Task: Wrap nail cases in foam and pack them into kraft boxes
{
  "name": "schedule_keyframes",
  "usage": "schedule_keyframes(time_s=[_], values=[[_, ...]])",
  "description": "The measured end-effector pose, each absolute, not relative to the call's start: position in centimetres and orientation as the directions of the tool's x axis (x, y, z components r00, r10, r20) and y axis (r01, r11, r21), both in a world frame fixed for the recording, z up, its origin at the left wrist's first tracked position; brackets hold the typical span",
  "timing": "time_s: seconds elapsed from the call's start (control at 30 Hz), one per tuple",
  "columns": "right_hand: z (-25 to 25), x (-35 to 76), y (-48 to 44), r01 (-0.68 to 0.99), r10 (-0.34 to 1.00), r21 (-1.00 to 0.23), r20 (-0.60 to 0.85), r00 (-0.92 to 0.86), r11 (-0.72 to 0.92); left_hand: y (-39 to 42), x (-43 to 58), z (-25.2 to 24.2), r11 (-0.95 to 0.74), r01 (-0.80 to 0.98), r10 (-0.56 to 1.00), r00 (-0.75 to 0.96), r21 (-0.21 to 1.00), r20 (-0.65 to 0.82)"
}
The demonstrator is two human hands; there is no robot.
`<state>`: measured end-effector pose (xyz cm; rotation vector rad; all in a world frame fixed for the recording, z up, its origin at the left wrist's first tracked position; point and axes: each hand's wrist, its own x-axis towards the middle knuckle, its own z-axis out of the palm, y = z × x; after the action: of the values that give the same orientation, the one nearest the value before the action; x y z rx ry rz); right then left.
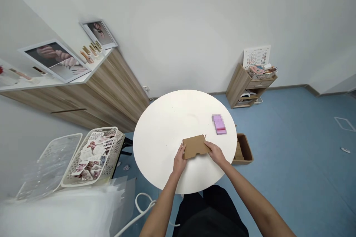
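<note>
A round white table point(164, 137) bears a flat tan cardboard box point(195, 147), gripped by a person's left hand point(180, 158) and right hand point(215, 153), on my remote feed.
Beside the table I see a white plastic mesh basket point(111, 163) of printed cards and an open brown cardboard carton point(243, 149); a blurred pink packet point(218, 124) lies just beyond the right hand. Both hands' fingers are closed on the box's opposite edges, near the table's rim.

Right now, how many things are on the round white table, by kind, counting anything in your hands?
Brown cardboard box: 1
Pink packet: 1
Total: 2
</note>
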<state>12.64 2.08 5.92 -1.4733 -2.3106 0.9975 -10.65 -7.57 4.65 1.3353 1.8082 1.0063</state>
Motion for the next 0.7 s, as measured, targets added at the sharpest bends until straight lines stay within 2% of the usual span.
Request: schedule_keyframes(time_s=[0.17,0.3,0.4,0.57,0.7], values=[[3.3,14.0,-0.6,0.741,0.836,-0.589,-0.191,-0.514,0.321,-10.6,-9.1,2.4,0.200,0.608,0.976,-0.188,0.768,-0.106],[1.9,14.2,-2.0,0.713,0.833,-0.609,-0.148,-0.533,0.349,-11.6,-8.2,1.3,0.198,0.704,0.976,-0.209,0.682,-0.068],[1.9,14.2,-2.1,0.698,0.842,-0.642,-0.148,-0.518,0.317,-11.5,-8.0,1.2,0.203,0.651,0.976,-0.196,0.732,-0.096],[5.0,14.2,0.0,0.632,0.801,-0.754,-0.263,-0.538,0.177,-10.2,-9.2,4.0,0.276,0.463,0.955,-0.234,0.843,-0.184],[8.6,13.8,2.8,0.551,0.800,-0.825,-0.245,-0.548,0.124,-8.1,-11.0,8.5,0.427,0.416,0.899,-0.293,0.803,-0.326]])
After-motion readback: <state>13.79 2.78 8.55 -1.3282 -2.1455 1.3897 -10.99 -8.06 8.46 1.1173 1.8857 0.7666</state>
